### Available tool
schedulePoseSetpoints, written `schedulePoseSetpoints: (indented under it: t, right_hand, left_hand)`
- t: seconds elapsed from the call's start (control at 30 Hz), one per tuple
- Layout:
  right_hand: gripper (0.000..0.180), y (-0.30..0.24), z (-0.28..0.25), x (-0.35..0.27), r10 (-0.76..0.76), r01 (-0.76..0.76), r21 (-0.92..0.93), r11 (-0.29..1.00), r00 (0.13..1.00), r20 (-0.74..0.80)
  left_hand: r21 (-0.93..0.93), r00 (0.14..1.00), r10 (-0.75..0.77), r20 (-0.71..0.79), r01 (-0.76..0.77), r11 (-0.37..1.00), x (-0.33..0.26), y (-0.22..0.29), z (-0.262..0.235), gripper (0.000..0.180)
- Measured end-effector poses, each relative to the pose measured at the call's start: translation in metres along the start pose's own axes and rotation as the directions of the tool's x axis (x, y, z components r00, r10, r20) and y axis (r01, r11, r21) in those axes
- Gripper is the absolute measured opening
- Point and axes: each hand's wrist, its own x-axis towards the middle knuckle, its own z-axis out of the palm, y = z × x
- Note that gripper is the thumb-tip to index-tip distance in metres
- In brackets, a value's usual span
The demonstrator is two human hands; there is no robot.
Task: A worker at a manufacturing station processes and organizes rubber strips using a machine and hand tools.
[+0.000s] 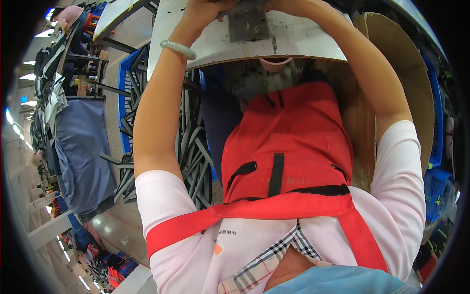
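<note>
At the far side of the white worktable (196,46), my left hand (211,9) is cut off by the upper edge of the head view. Its visible fingers curl inward beside a dark object (250,4), and what they grip is not clear. My right hand (288,6) is on the other side of that dark object, also bent inward, with its fingertips mostly out of sight. Between and below the hands, a grey metal plate (248,25) lies on the tabletop with small dark scraps on it.
Left of me, a blue crate (126,98) and a heap of grey strip-like parts (193,157) stand beside the table. A large cardboard box (409,73) is close at my right, with blue baskets (437,188) beyond. A pink bowl-like thing (275,64) shows under the table edge.
</note>
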Motion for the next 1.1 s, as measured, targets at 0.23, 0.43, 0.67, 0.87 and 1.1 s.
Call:
schedulePoseSetpoints:
  t: [0.23, 0.43, 0.67, 0.87, 1.1]
  right_hand:
    - [0.042, -0.010, -0.024, -0.023, 0.072, -0.072, 0.118, 0.990, 0.997, 0.004]
    - [0.051, 0.003, -0.010, -0.008, 0.088, -0.088, 0.055, 0.995, 0.996, 0.019]
    - [0.045, -0.012, -0.025, -0.025, 0.083, -0.078, 0.072, 0.994, 0.994, -0.073]
    - [0.045, 0.013, -0.048, -0.028, 0.376, -0.366, 0.142, 0.920, 0.925, -0.055]
    - [0.040, -0.035, 0.027, -0.101, -0.226, 0.259, 0.134, 0.957, 0.949, -0.218]
  left_hand:
    - [-0.092, 1.000, 0.024, 0.013, -0.022, 0.996, -0.011, 0.003, 0.000, 0.017]
    - [-0.112, 0.999, 0.035, -0.039, -0.039, 0.993, -0.002, 0.007, 0.008, 0.017]
    - [-0.146, 0.999, 0.036, -0.014, -0.038, 0.989, -0.013, 0.007, 0.005, 0.016]
    - [-0.831, 0.906, 0.371, 0.203, -0.041, 0.555, -0.019, -0.049, -0.073, 0.020]
    - [-0.118, 0.977, 0.143, -0.160, -0.163, 0.980, -0.071, -0.037, -0.019, 0.028]
